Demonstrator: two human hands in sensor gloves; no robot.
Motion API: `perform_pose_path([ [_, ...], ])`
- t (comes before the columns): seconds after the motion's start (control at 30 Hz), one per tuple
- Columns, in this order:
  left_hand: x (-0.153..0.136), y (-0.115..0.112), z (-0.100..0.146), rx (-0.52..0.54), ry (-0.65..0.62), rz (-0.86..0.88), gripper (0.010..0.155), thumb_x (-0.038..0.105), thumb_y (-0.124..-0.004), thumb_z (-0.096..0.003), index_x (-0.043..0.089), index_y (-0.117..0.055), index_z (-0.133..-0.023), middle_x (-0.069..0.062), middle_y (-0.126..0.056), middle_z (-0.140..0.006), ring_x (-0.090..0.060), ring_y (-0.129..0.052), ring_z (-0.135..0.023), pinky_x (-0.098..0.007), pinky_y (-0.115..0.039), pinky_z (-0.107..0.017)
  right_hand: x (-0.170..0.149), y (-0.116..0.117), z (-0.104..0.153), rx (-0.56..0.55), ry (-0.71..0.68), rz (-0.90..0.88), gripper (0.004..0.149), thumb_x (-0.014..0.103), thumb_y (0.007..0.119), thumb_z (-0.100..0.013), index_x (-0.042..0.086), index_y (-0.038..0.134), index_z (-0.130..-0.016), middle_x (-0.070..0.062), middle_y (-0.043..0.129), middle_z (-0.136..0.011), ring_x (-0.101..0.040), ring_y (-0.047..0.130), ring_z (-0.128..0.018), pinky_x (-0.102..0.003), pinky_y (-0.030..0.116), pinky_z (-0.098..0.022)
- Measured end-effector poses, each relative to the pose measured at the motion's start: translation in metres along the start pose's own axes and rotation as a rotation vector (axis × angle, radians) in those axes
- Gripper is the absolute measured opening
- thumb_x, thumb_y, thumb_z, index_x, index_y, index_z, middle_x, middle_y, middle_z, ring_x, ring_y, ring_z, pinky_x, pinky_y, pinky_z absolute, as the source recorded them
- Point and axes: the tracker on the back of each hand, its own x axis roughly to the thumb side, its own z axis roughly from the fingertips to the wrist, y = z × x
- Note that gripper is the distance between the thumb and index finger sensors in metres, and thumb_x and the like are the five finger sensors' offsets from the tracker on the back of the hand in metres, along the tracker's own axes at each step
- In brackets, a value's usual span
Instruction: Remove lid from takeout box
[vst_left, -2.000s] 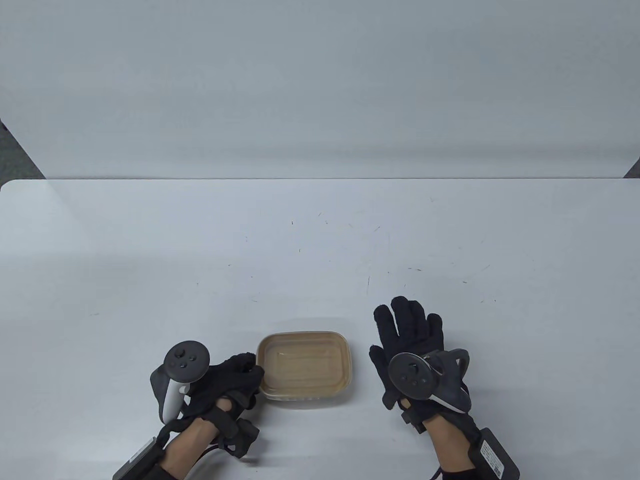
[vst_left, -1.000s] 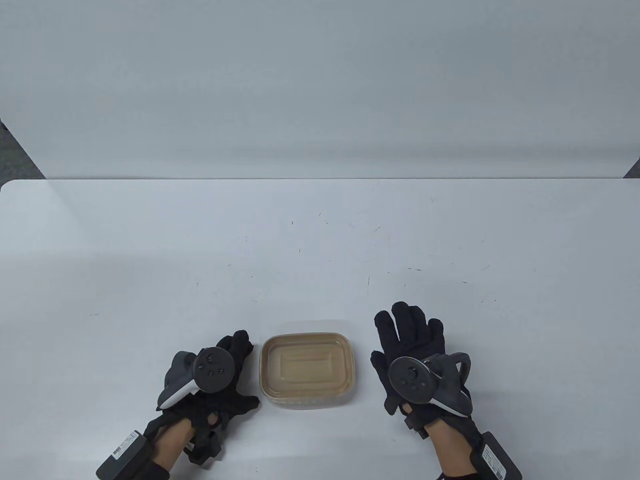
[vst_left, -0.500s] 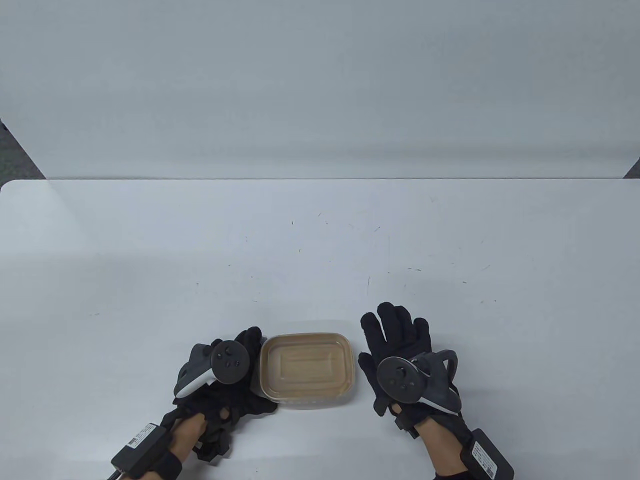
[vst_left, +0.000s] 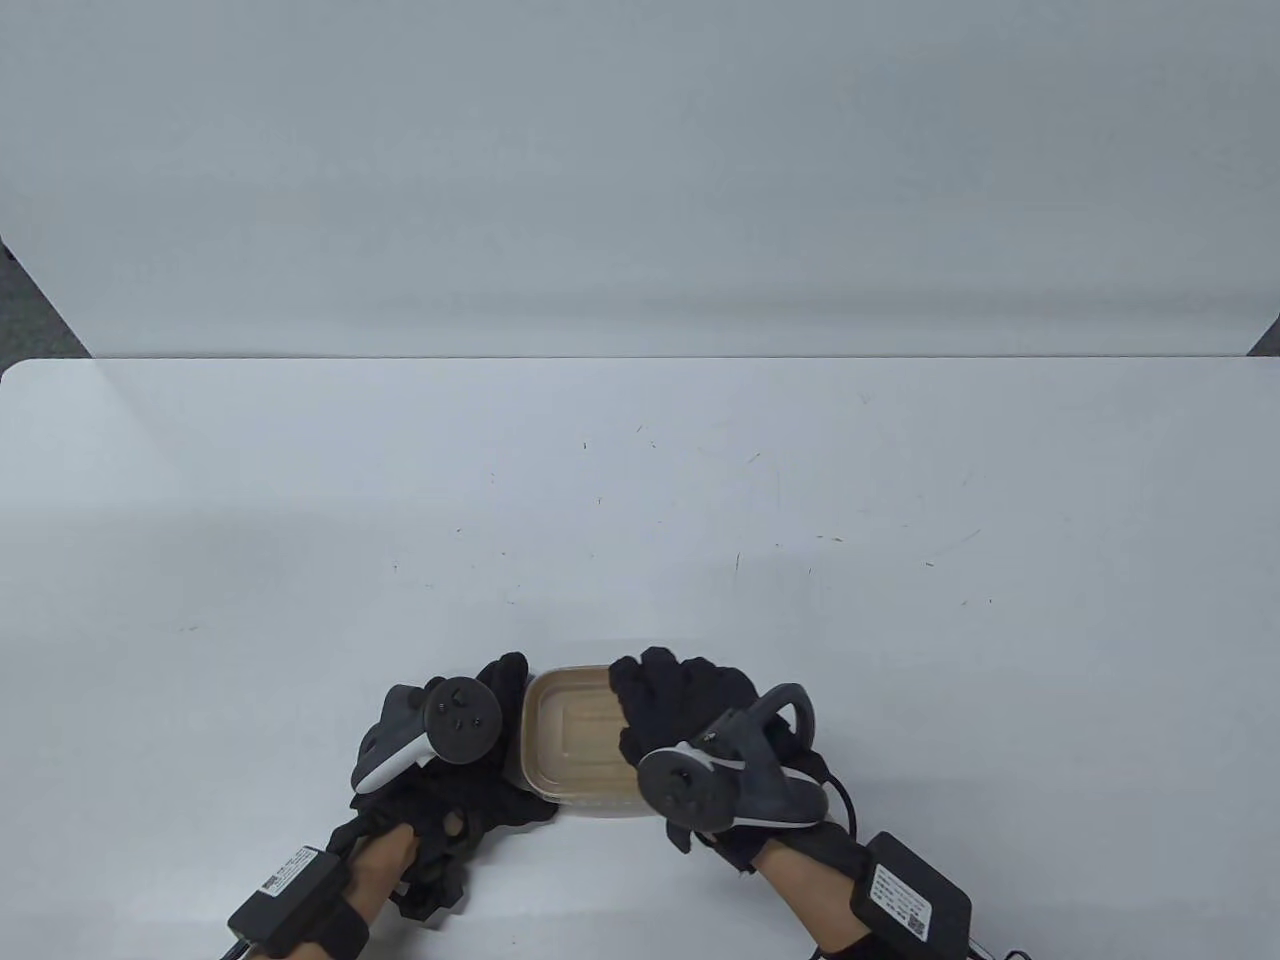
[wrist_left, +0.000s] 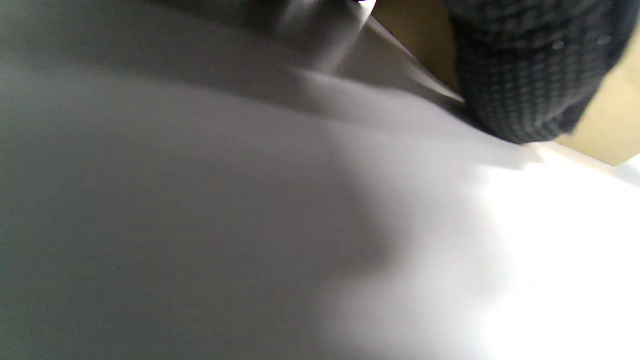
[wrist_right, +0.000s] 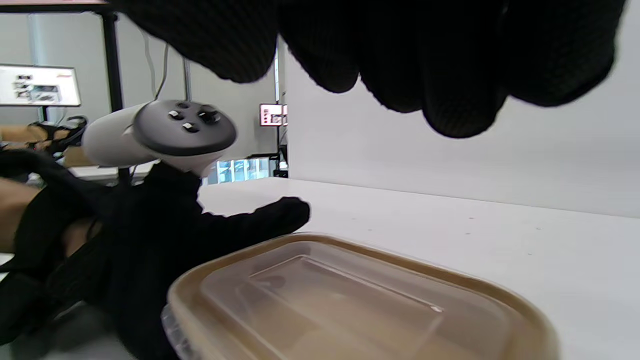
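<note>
A tan takeout box (vst_left: 572, 750) with a clear lid (wrist_right: 340, 295) sits on the white table (vst_left: 640, 480) near its front edge. My left hand (vst_left: 503, 745) holds the box's left end, with fingers at its far left corner and the thumb at its near left corner. In the left wrist view a gloved finger (wrist_left: 525, 75) lies against the box wall (wrist_left: 605, 125). My right hand (vst_left: 680, 700) is over the right half of the lid. In the right wrist view its fingers (wrist_right: 400, 60) hang spread above the lid, apart from it. The box's right side is hidden in the table view.
A white wall panel (vst_left: 640, 180) stands behind the table's far edge. Battery packs sit on both forearms near the front edge (vst_left: 905, 895). A monitor and a rack (wrist_right: 40, 85) show far off to the left.
My right hand has moved left from beside the box to over the right half of the lid. My left hand came back against the box's left end earlier and stays there.
</note>
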Motion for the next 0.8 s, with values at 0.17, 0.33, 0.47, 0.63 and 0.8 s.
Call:
perform_pose_path([
  [0.17,0.0,0.0,0.0,-0.001,0.001,-0.002,0.135,0.065,-0.094,-0.0312,0.03,0.019,-0.097,0.015,-0.026,-0.124,-0.017,-0.014,-0.123,-0.066,-0.01,-0.08,0.039,0.046,-0.016,0.29,-0.095,0.1,0.071,0.047,0.079,-0.046,0.01,0.062,-0.105,-0.026,0.066,-0.102,-0.049,0.081,-0.076,-0.062,0.077,-0.053],
  [0.33,0.0,0.0,-0.001,-0.003,0.004,-0.002,0.136,0.065,-0.094,-0.0302,0.03,0.019,-0.097,0.015,-0.026,-0.124,-0.016,-0.013,-0.122,-0.066,-0.01,-0.08,0.05,0.084,-0.018,0.511,-0.053,0.274,0.091,0.054,0.079,-0.046,0.01,0.033,-0.112,-0.026,0.041,-0.112,-0.054,0.063,-0.09,-0.069,0.068,-0.061],
  [0.47,0.0,0.0,-0.001,-0.004,0.005,-0.002,0.135,0.065,-0.094,-0.0303,0.031,0.019,-0.097,0.015,-0.026,-0.124,-0.017,-0.013,-0.122,-0.065,-0.01,-0.08,0.056,0.092,-0.015,0.351,-0.1,0.375,0.077,0.04,0.08,-0.046,-0.001,0.05,-0.103,-0.028,0.06,-0.101,-0.053,0.079,-0.077,-0.06,0.082,-0.051],
  [0.63,0.003,-0.001,-0.001,0.01,0.007,0.008,0.136,0.065,-0.095,-0.031,0.029,0.018,-0.098,0.013,-0.027,-0.125,-0.019,-0.014,-0.122,-0.067,-0.011,-0.08,0.064,0.094,-0.009,0.186,-0.202,0.364,0.053,0.029,0.08,-0.044,0.0,0.068,-0.087,-0.025,0.078,-0.087,-0.054,0.095,-0.061,-0.051,0.096,-0.036],
  [0.8,0.005,-0.001,-0.002,0.013,0.016,0.03,0.137,0.067,-0.095,-0.0304,0.027,0.018,-0.097,0.013,-0.027,-0.125,-0.019,-0.013,-0.122,-0.067,-0.01,-0.079,0.06,0.094,-0.006,0.15,-0.21,0.334,0.047,0.027,0.078,-0.043,0.003,0.072,-0.083,-0.023,0.081,-0.086,-0.052,0.1,-0.056,-0.048,0.1,-0.031],
])
